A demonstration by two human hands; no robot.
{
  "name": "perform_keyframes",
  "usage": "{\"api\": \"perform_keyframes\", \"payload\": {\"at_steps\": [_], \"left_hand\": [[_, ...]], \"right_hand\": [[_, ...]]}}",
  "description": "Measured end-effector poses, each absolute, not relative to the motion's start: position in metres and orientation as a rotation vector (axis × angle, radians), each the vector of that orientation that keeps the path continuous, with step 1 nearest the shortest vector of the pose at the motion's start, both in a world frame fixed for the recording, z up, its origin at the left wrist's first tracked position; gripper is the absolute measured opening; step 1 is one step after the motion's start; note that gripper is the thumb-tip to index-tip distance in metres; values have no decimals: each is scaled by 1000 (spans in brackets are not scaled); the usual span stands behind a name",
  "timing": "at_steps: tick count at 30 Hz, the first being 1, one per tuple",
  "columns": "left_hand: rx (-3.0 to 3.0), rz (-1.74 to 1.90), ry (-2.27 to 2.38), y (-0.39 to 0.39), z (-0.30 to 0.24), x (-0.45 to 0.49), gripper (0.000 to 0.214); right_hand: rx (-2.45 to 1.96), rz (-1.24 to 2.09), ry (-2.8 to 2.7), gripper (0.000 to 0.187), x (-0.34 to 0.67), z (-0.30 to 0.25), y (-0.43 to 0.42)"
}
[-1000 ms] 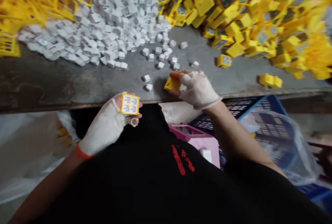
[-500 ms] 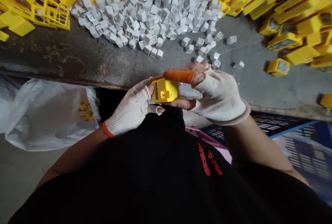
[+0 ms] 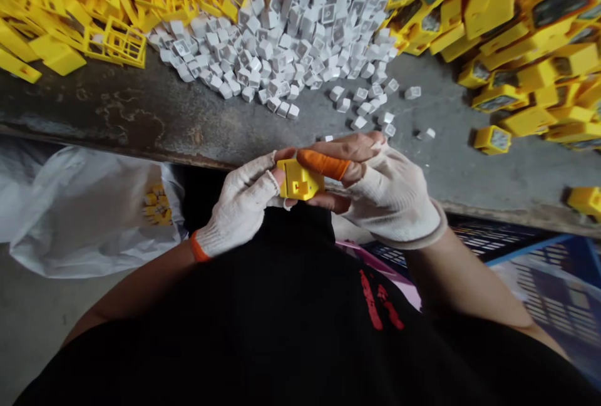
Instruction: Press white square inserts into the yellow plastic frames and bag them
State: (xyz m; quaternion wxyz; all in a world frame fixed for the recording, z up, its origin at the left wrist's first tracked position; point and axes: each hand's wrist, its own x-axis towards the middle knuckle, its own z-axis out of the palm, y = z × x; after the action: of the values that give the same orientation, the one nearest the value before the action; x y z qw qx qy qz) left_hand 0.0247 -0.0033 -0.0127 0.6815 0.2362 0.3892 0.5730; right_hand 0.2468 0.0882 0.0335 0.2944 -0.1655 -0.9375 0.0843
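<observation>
Mid-frame, the left hand (image 3: 245, 199) and right hand (image 3: 389, 190) grasp a yellow casing (image 3: 300, 180) from opposite sides, apparently steadying it.

Near the front edge of a worn grey bench (image 3: 451, 174), a white-gloved left hand (image 3: 244, 202) and a white-gloved right hand (image 3: 394, 193) — one finger orange-sheathed — hold a yellow plastic housing (image 3: 299, 182). Farther back, small white cubic caps (image 3: 286, 49) lie heaped between yellow lattice frames (image 3: 126, 42) and yellow boxes (image 3: 530, 119).
</observation>
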Motion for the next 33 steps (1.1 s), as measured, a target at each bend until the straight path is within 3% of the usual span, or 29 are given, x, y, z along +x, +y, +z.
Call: {"api": "perform_keyframes", "payload": {"at_steps": [8, 13, 17, 19, 22, 25, 29, 33], "left_hand": [[729, 1388, 991, -17, -16, 21, 32], [933, 1377, 1086, -20, -13, 12, 41], [1166, 1158, 1263, -14, 0, 0, 53], [1267, 1073, 1368, -12, 7, -4, 50], [1410, 1132, 1402, -14, 11, -4, 47], [1467, 1253, 1393, -18, 11, -2, 53], [1635, 1286, 1458, -21, 14, -1, 46], [1756, 1323, 1500, -16, 21, -3, 38]], "right_hand": [[-476, 188, -2434, 42, 242, 28, 71], [-458, 246, -2376, 67, 237, 23, 58], [-492, 160, -2387, 55, 229, 8, 57], [-518, 310, -2349, 48, 226, 0, 65], [-617, 792, -2179, 69, 223, -8, 83], [-659, 1172, -2052, 67, 219, -5, 94], [-649, 1210, -1981, 55, 214, 8, 92], [-694, 1219, -1918, 56, 208, 2, 91]]}}
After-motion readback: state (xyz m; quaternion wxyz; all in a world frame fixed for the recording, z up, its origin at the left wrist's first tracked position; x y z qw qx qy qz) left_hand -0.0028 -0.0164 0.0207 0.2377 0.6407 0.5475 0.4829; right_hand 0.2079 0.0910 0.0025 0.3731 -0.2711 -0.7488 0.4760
